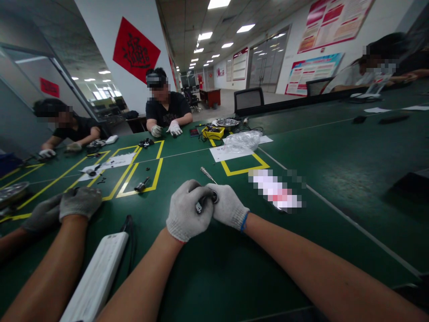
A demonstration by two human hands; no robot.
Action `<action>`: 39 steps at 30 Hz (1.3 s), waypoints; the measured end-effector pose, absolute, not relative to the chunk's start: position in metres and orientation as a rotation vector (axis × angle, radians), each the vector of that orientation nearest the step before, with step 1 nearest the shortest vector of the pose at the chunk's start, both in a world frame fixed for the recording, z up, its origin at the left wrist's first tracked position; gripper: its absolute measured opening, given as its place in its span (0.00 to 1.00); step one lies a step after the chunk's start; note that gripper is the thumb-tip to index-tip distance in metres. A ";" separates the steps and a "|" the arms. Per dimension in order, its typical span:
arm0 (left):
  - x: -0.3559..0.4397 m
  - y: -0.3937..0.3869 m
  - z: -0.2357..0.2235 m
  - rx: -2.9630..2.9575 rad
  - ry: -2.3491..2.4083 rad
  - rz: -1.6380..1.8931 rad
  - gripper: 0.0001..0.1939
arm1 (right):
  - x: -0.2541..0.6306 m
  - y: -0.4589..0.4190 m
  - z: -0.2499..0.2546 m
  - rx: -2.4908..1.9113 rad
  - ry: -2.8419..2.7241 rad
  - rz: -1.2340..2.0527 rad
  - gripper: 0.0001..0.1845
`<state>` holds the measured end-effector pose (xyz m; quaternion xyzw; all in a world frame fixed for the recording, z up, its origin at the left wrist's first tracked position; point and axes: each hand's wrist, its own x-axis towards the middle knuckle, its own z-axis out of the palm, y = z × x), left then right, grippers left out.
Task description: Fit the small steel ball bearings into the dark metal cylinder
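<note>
My left hand (pixel 188 211), in a white knit glove, is closed on a small dark metal part (pixel 199 207), which shows between thumb and fingers. Against it, my right hand (pixel 230 206), gloved too, has its fingers closed at a round, ring-like end (pixel 215 196) of what looks like the same part. Fingers hide most of it, so its exact kind cannot be made out. Just beyond both hands a thin screwdriver (pixel 208 174) lies slanted, its tip end close to my right hand.
A white power strip (pixel 97 277) lies left of my left forearm. Beside it rest a co-worker's gloved hands (pixel 80 203). A dark metal piece (pixel 141 185) sits inside yellow tape. Further off are a plastic bag (pixel 243 142), paper (pixel 231 154) and a yellow tray (pixel 213 133). Other people sit around the table.
</note>
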<state>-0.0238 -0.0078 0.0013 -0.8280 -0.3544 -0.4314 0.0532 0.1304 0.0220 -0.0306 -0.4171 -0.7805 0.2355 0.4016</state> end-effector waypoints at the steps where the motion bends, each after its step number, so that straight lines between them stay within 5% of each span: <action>1: -0.025 -0.007 0.002 -2.515 -1.096 -1.302 0.08 | 0.130 0.022 -0.030 -1.062 -1.971 0.602 0.05; 21: -0.028 -0.005 0.025 -2.633 -1.250 -0.540 0.04 | 0.135 0.028 -0.036 -1.147 -2.069 0.430 0.05; 39: -0.021 -0.004 0.015 -2.562 -1.222 -0.519 0.06 | 0.138 0.032 -0.036 -1.183 -2.093 0.384 0.04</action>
